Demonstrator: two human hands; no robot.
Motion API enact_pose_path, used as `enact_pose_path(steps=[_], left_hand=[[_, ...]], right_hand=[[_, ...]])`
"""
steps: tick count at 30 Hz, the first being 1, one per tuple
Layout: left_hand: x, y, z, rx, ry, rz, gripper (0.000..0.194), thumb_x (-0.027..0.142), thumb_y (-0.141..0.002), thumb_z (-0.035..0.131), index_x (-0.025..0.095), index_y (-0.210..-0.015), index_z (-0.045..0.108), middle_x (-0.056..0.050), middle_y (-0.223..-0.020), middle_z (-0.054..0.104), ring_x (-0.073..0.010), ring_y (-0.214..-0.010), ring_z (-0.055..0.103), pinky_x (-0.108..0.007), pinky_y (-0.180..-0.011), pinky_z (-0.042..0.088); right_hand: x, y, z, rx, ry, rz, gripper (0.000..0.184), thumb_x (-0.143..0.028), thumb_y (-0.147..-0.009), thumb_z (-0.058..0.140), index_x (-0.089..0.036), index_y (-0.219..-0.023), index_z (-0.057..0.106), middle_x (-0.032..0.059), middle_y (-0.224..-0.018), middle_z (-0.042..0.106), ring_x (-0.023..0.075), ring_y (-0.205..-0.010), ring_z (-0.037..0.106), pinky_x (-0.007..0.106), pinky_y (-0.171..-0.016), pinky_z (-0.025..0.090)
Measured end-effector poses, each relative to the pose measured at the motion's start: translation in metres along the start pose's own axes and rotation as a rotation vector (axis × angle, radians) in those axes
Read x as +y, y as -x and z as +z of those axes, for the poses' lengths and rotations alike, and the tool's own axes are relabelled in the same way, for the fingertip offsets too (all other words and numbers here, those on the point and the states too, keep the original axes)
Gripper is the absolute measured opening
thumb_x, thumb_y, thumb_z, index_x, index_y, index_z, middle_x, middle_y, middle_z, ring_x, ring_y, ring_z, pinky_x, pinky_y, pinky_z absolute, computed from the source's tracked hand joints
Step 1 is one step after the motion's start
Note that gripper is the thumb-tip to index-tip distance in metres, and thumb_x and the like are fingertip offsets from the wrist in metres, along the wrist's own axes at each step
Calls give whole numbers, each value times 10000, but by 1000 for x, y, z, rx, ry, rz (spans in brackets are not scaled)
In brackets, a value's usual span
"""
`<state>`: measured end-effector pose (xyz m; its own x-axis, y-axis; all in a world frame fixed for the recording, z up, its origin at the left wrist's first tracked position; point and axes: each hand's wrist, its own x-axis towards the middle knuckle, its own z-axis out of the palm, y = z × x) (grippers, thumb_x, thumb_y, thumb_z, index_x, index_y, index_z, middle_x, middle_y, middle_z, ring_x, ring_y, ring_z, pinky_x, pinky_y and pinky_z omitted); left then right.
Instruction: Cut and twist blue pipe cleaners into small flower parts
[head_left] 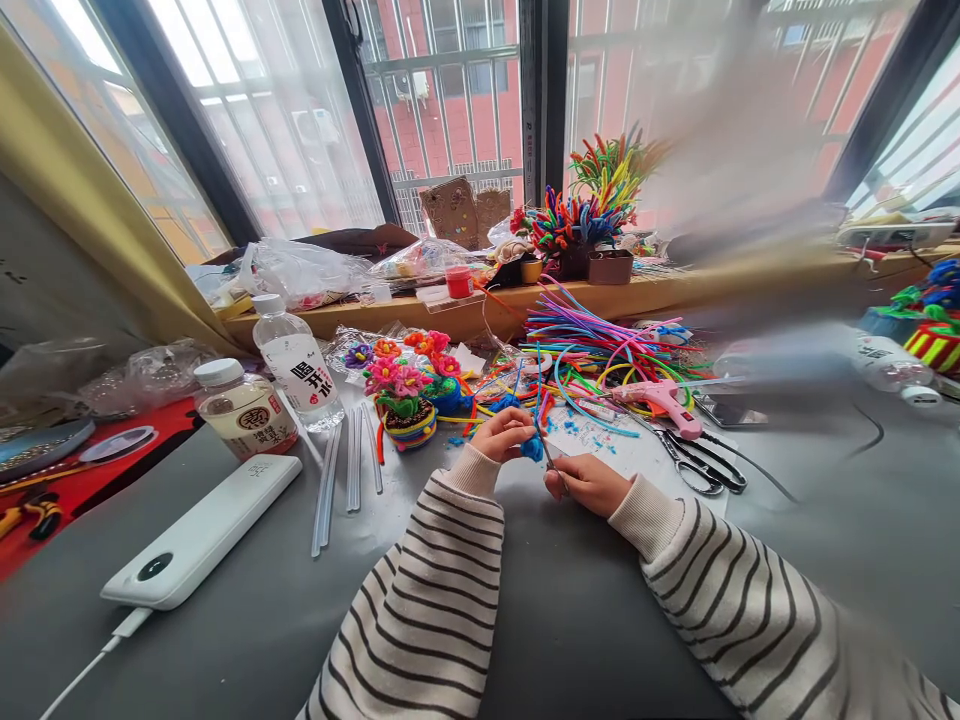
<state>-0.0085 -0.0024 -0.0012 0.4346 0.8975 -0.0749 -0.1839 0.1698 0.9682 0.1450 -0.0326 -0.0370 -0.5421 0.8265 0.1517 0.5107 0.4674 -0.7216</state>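
My left hand (508, 434) is closed on a fuzzy blue pipe-cleaner piece (532, 447), with a blue stem rising above the fingers. My right hand (589, 484) grips small scissors (551, 460), whose thin dark blades point up against the blue piece. The fingers cover most of the scissors' handles. Blue fluff clippings (574, 441) lie on the white sheet just beyond my hands. To the left of them stands a small pot of pipe-cleaner flowers (405, 432) in pink and orange.
A pink glue gun (664, 400) and larger black-handled scissors (709, 470) lie to the right. Pipe cleaners (592, 330) pile up behind. On the left are clear glue sticks (354, 465), a water bottle (300, 370), a jar (244, 415) and a white power bank (206, 535) with its cable.
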Motion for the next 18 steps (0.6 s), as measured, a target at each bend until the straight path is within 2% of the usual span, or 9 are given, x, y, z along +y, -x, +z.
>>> enact_pose_path(steps=[7, 13, 18], left_hand=[[-3, -3, -1, 41, 3, 1, 217, 236, -479, 621, 153, -601, 463, 10, -617, 536, -103, -588, 506, -236, -550, 382], [-2, -4, 0, 9, -9, 1, 210, 234, -475, 613, 153, -597, 462, 34, -547, 481, -79, -532, 467, -221, -520, 369], [3, -1, 3, -10, -16, -11, 219, 231, -447, 622, 147, -568, 459, 20, -571, 497, -83, -544, 465, -228, -521, 372]], right_hand=[[-1, 2, -1, 89, 38, 31, 525, -534, -721, 302, -148, -432, 509, -28, -383, 408, 64, -410, 381, 185, -475, 307], [-1, 1, 1, 68, 43, 22, 464, -486, -737, 299, -148, -493, 504, 0, -479, 510, 83, -462, 440, 199, -501, 323], [-2, 1, 1, 58, 65, 36, 416, -467, -735, 310, -153, -515, 470, -3, -484, 495, 86, -455, 429, 205, -492, 321]])
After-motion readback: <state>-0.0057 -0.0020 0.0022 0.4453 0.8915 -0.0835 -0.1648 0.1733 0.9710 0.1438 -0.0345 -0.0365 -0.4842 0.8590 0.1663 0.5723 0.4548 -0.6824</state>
